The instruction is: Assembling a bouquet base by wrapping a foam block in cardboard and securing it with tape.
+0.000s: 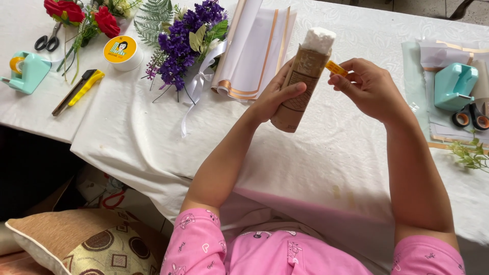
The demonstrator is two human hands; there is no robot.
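White embossed cloth is covering the worktop [326, 153], giving a clean, pale ground against which materials are lying sorted to either side. The left hand [277, 97] is wrapping around a brown paper-covered roll [300, 86], fingers curled behind and thumb pressing across the front, holding it tilted and raised off the cloth so that its white foam top [319, 39] is pointing away from the person. The right hand [369, 86] is pinching a small yellow strip [336, 68] between thumb and fingertips, remaining fingers loosely folded; the strip is touching the roll's upper right edge, apparently being presented against the paper. Whether it is adhering cannot be told.

Supplies are sitting within reach but apart from the central space: a purple flower bunch [186, 40] with white ribbon and folded white-and-gold wrapping sheets [257, 48] just beyond the left hand; a yellow utility knife [79, 91], a round yellow-lidded tub [122, 52], red roses [76, 15], scissors [48, 40] and a teal tape dispenser [25, 71] further left. A second teal dispenser [455, 85] and orange-handled scissors [471, 118] are resting near the right hand.
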